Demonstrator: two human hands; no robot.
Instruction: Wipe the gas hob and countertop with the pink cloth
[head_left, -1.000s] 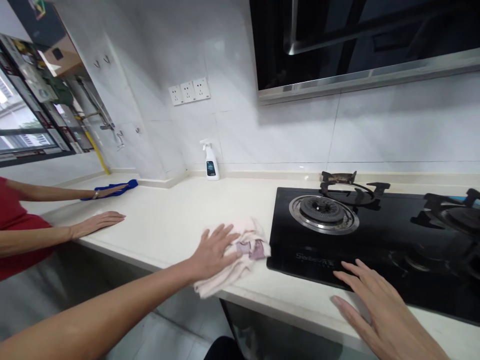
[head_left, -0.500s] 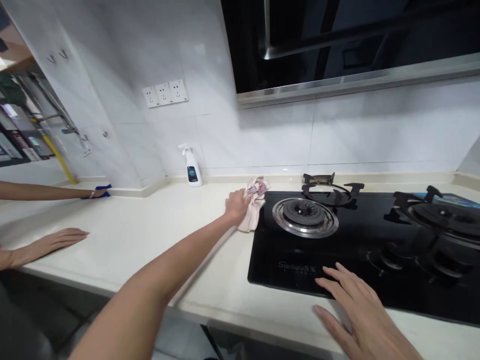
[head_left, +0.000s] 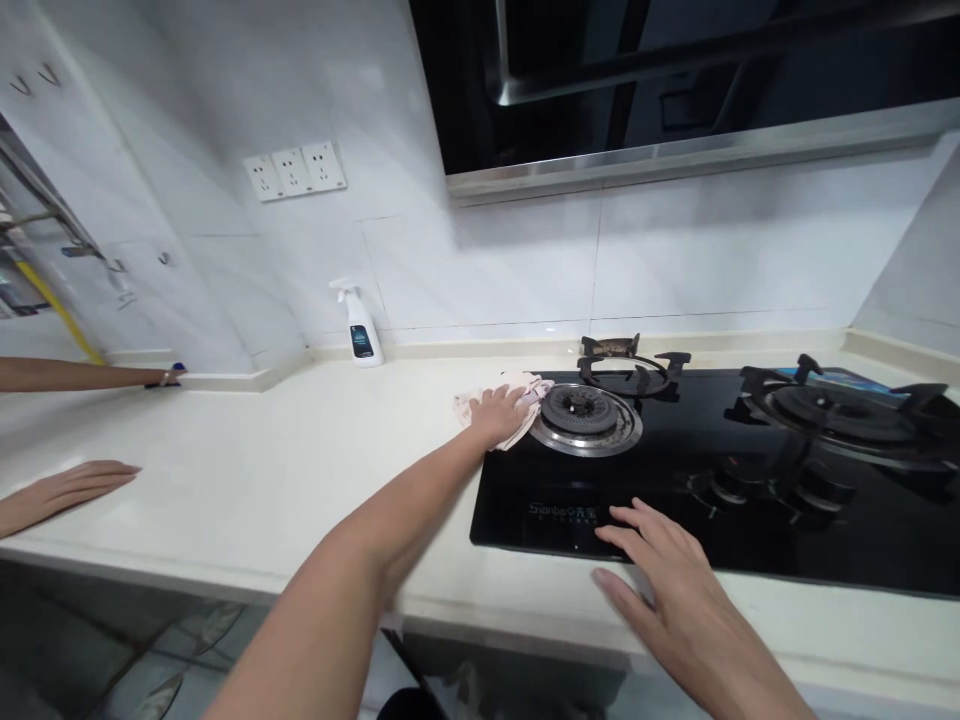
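Left hand (head_left: 495,415): palm down and flattened, fingers extended, not clenched, pressing a crumpled pale pink cloth (head_left: 529,392) against the white stone counter (head_left: 225,470). Cloth lies at the hob's rear left corner, just beside the steel burner (head_left: 581,418).

Right hand (head_left: 664,585): released, fingers spread, fingertips resting on the front edge of the black glass gas hob (head_left: 757,545); holds nothing.

Co-worker, far left: one hand (head_left: 161,377) on a blue cloth (head_left: 177,372), mostly covered, at the wall corner; other hand (head_left: 75,488) lies flat and open on the counter.

White trigger spray bottle (head_left: 360,325) stands upright against the backsplash; contents cannot be seen.
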